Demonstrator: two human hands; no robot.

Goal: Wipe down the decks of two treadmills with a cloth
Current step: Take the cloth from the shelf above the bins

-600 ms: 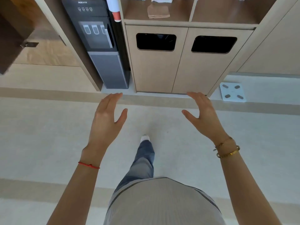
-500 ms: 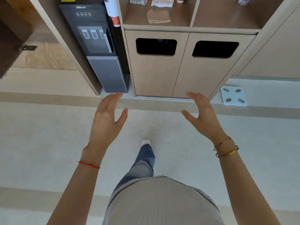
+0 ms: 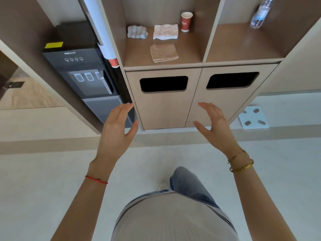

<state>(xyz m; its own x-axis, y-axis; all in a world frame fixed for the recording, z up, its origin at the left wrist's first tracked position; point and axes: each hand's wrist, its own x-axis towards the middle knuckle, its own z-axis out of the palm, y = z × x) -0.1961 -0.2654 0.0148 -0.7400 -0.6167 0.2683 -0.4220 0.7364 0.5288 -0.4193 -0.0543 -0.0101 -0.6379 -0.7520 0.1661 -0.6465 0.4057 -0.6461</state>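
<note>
Up on the cabinet shelf, well beyond both hands, lies a folded tan cloth (image 3: 164,53); left hand (image 3: 116,129) and right hand (image 3: 214,126) hover below it, fingers spread and empty.

Three cloths (image 3: 164,53) on shelf, one paper cup (image 3: 186,21), one bottle (image 3: 260,13), two bin openings (image 3: 163,83).
</note>
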